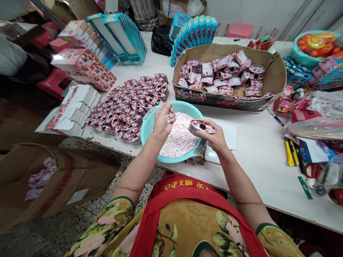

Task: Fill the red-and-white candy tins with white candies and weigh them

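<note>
My left hand [164, 120] is raised over a turquoise basin [146, 130], its fingers curled round a few small whitish candies that show at the palm. Pale pink and white candies [179, 139] fill much of the basin. In my right hand [218, 137], above the basin's right rim, is a small oval printed box [202, 127] with a dark round hole in its upper face. Left of the basin, many similar oval boxes [128, 107] stand packed together on the white table [262, 142].
Behind the basin stands a cardboard box [225, 101] of oval boxes. A white scale-like device [213, 155] sits under my right forearm. Flat printed cartons [72, 110] are stacked at left, near an open carton [72, 175] on the floor. Yellow cutters [289, 152] lie at right.
</note>
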